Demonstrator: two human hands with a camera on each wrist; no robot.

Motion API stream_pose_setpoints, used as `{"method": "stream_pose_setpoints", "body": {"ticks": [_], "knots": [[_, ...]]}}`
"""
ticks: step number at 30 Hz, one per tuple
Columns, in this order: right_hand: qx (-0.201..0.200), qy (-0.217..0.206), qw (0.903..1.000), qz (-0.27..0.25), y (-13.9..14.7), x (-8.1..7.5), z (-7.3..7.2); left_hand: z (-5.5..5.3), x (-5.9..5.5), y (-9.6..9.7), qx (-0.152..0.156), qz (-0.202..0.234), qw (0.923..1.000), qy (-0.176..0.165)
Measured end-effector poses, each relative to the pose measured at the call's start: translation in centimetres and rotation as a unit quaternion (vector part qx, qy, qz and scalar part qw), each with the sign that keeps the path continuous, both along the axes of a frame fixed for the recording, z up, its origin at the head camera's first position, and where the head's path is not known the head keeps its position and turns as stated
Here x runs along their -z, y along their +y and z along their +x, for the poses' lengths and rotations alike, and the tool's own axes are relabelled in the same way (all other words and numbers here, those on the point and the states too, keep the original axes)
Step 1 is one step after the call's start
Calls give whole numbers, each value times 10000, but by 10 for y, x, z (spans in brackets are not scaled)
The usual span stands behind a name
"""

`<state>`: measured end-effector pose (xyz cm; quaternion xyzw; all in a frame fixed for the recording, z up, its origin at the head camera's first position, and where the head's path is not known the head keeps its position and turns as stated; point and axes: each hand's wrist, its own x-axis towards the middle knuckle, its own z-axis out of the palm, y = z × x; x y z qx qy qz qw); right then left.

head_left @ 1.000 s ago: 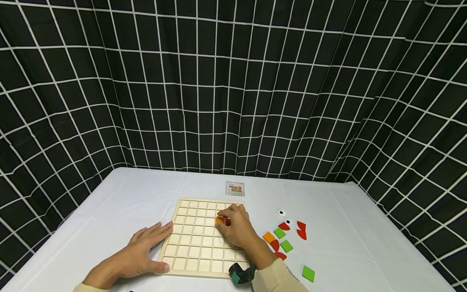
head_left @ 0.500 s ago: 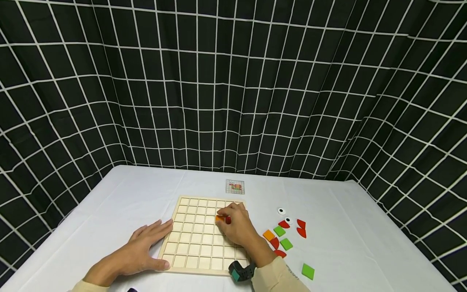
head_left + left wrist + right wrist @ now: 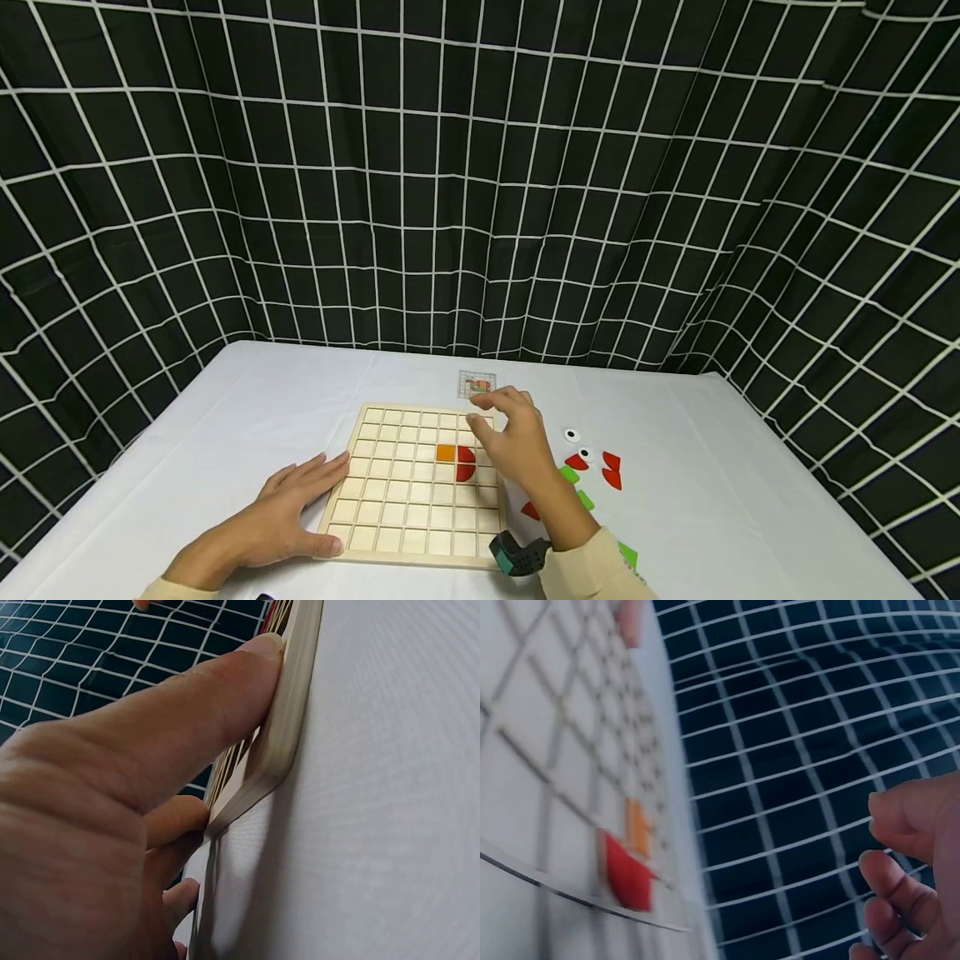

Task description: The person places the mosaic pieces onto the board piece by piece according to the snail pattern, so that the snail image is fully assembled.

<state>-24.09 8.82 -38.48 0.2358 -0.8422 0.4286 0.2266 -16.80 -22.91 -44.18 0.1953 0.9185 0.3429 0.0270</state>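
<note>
A wooden grid board (image 3: 390, 493) lies on the white table. An orange square tile (image 3: 446, 452) sits in one of its cells. Beside that tile, two red quarter-round tiles (image 3: 466, 464) together form a half disc. My left hand (image 3: 281, 518) rests at the board's left side, fingers spread straight along the edge. Its thumb (image 3: 217, 694) touches the board's rim near the corner in the left wrist view. Over the board's far right part hovers my right hand (image 3: 517, 437), thumb and fingers apart, nothing between them. In the right wrist view its fingers (image 3: 900, 889) are loosely bent.
A small picture card (image 3: 477, 384) lies beyond the board. To the right are two white eye discs (image 3: 572, 435), loose red pieces (image 3: 612, 478) and green squares (image 3: 628, 553), some partly hidden by my right arm. A gridded black curtain (image 3: 420, 208) surrounds the table.
My right hand has let go of the orange square tile, which now lies in its cell, and has lifted away to the right. My left hand stays at the board's edge.
</note>
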Motion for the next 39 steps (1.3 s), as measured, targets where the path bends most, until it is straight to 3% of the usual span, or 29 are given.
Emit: {"method": "stream_pose_setpoints", "body": {"ticks": [10, 18, 24, 39], "knots": [[100, 473, 9984, -283, 33, -38, 18, 1, 2, -3, -11, -20, 10000, 23], [175, 686, 9970, -302, 59, -46, 31, 2, 1, -2, -12, -35, 9999, 97], [184, 451, 9986, -206, 74, -34, 34, 2, 1, -2, -44, -54, 9999, 118], [400, -670, 9970, 16, 98, 26, 27, 1, 0, 0, -80, -120, 9999, 85]]}}
